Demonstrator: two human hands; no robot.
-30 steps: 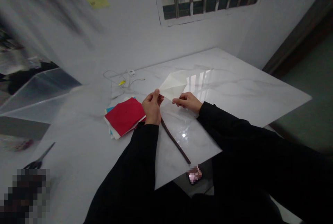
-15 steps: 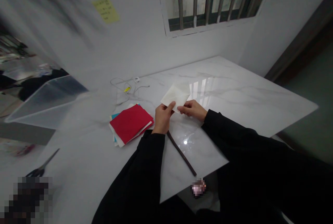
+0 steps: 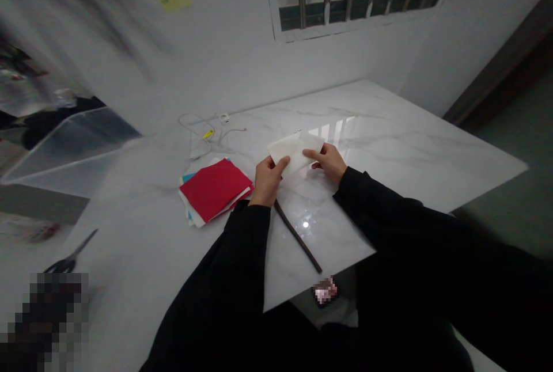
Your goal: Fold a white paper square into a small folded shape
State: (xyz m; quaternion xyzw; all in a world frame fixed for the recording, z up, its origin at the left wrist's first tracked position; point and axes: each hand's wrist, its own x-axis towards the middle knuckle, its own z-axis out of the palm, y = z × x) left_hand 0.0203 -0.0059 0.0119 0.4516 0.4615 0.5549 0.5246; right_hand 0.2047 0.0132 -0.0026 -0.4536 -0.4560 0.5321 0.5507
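Tilted flatter since the earlier view, the folded white paper (image 3: pixel 294 153) lies between both hands; left hand (image 3: pixel 268 181) pinches its lower-left edge, thumb on top; right hand (image 3: pixel 326 162) grasps its right end.

Just beside the left hand (image 3: pixel 268 181), a stack of coloured paper (image 3: pixel 213 192) blocks the way, a dark strip (image 3: pixel 297 236) lies below, and a white cable (image 3: pixel 199 133) lies beyond — yet past the right hand (image 3: pixel 326 162), a hand can pass across the marble surface (image 3: pixel 410 159).
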